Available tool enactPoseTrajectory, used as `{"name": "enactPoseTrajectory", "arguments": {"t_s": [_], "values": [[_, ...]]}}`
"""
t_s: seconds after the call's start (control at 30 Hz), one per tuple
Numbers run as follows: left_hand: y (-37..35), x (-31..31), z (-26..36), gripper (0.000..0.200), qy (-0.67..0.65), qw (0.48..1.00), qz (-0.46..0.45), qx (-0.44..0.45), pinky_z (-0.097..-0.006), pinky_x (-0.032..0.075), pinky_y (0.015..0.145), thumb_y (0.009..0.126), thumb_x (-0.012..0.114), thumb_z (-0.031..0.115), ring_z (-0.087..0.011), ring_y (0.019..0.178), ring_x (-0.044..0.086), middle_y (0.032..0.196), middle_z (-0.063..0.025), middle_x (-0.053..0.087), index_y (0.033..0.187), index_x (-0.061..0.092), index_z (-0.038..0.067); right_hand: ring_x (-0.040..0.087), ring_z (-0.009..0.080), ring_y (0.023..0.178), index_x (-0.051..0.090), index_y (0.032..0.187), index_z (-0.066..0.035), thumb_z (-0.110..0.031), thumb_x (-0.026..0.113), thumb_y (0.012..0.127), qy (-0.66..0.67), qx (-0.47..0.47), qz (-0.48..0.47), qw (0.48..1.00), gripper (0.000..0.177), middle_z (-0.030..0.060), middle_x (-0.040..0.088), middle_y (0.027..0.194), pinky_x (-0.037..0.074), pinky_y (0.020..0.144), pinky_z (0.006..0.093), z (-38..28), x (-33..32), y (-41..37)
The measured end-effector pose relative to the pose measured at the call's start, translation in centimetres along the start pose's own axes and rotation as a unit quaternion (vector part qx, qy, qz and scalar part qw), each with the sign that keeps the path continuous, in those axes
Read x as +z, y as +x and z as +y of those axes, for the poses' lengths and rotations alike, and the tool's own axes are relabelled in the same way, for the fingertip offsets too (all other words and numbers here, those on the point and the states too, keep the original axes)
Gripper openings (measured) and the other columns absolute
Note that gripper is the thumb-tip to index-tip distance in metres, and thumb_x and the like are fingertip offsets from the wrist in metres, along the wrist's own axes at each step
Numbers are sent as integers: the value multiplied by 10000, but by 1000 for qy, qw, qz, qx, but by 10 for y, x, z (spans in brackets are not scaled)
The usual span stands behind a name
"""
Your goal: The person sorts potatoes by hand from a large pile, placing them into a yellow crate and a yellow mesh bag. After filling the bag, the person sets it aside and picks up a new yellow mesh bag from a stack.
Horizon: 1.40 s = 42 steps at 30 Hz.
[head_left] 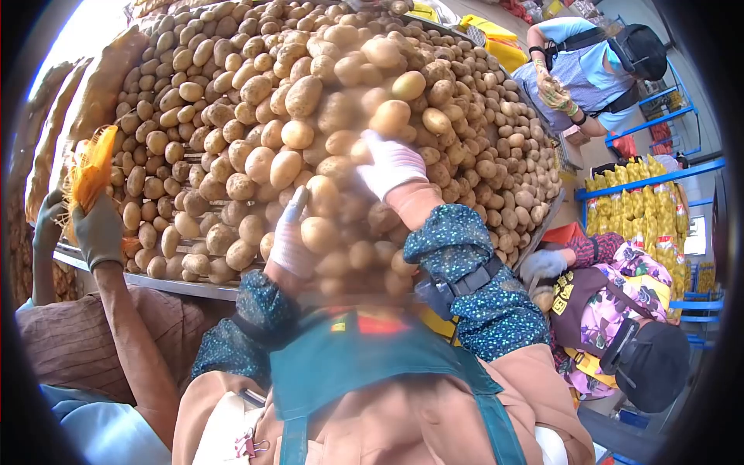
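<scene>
Many potatoes (304,97) lie heaped on a large metal-edged table. My right hand (391,164), in a white and pink glove, rests on the heap with its fingers spread among potatoes and nothing gripped. Nearer the front edge, my left hand (293,239), gloved alike, has its fingers extended beside a potato (319,235) and is not wrapped round it. Patterned blue sleeves cover both my forearms. A blurred patch across the middle softens the potatoes between my hands.
At the left, a co-worker's gloved hands (98,232) hold an orange net bag (94,167). Another person (612,310) works close on my right; a third person (589,70) stands at the far right side. Yellow net sacks (632,209) are stacked by a blue frame. The metal edge (186,287) runs in front.
</scene>
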<state>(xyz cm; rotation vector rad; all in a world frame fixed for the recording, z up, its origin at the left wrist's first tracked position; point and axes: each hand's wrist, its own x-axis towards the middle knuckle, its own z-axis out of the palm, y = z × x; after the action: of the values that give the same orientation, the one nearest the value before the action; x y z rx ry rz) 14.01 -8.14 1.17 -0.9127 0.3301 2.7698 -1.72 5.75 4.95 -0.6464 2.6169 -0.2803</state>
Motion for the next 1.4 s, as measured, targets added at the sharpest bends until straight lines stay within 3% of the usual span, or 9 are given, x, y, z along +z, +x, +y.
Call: {"name": "enactPoseTrajectory", "arguments": {"t_s": [0.17, 0.23, 0.33, 0.47, 0.7, 0.87, 1.1, 1.3, 1.4], "values": [[-8, -1, -2, 478, -31, 999, -17, 10, -426, 608, 697, 964, 574, 506, -271, 861, 700, 1003, -125, 707, 1171, 628, 79, 626, 228, 1067, 529, 1369, -37, -300, 740, 897, 444, -81, 110, 886, 581, 111, 650, 1207, 545, 877, 383, 48, 35, -24], [-9, -4, -6, 475, -27, 999, -32, 10, -430, 609, 713, 967, 573, 499, -277, 874, 700, 1017, -133, 705, 1176, 628, 76, 647, 242, 989, 534, 1337, -4, -401, 711, 911, 801, -58, -62, 592, 608, 132, 628, 1222, 576, 784, 368, 46, 29, -66], [-9, 5, -14, 473, 5, 1000, -14, 22, -432, 612, 727, 975, 568, 480, -289, 897, 700, 1053, -150, 700, 1181, 629, 59, 669, 257, 885, 532, 1279, 28, -508, 673, 905, 886, -30, -139, 442, 668, 173, 618, 1187, 591, 631, 335, 49, 32, -102], [-11, 11, -41, 510, -10, 995, -90, -45, -450, 618, 751, 980, 553, 480, -295, 913, 697, 1073, -162, 693, 1192, 616, 20, 647, 308, 938, 471, 1383, -47, -486, 671, 913, 910, -47, -133, 391, 673, 186, 578, 1275, 583, 699, 435, 68, 49, -144], [-22, 28, -117, 482, 64, 982, -120, -131, -429, 551, 898, 999, 524, 440, -294, 1070, 632, 1189, -127, 635, 1280, 549, 49, 624, 286, 1100, 469, 1399, -64, -342, 691, 933, 936, -11, -62, 347, 587, 149, 589, 1279, 564, 891, 395, 91, 73, -230], [-29, 21, -189, 492, 146, 970, -95, -171, -521, 592, 831, 963, 591, 461, -324, 1003, 685, 1112, -167, 682, 1208, 604, 34, 647, 185, 955, 555, 1254, -68, -278, 686, 933, 909, 34, 30, 413, 405, 48, 631, 1074, 568, 773, 325, 123, 107, -304], [37, -61, -287, 428, 354, 888, -73, -284, -476, 594, 717, 914, 672, 391, -304, 936, 681, 1058, -143, 684, 1204, 593, 86, 662, 243, 821, 561, 1233, -78, -231, 661, 949, 928, 194, 146, 284, 338, 102, 639, 1071, 579, 730, 379, 209, 274, -381], [76, -105, -373, 401, 379, 834, 9, -401, -449, 578, 725, 933, 647, 364, -283, 854, 643, 1006, -135, 654, 1201, 577, 73, 659, 278, 895, 581, 1216, -44, -243, 645, 968, 875, 406, 257, 63, 325, 121, 648, 1101, 575, 794, 430, 264, 401, -428], [82, -112, -427, 388, 417, 822, -19, -388, -439, 559, 785, 950, 616, 384, -257, 878, 640, 1015, -117, 656, 1208, 574, 97, 640, 283, 1018, 578, 1244, -59, -282, 622, 967, 841, 428, 311, 117, 357, 112, 658, 1120, 550, 895, 428, 279, 409, -450]]}}
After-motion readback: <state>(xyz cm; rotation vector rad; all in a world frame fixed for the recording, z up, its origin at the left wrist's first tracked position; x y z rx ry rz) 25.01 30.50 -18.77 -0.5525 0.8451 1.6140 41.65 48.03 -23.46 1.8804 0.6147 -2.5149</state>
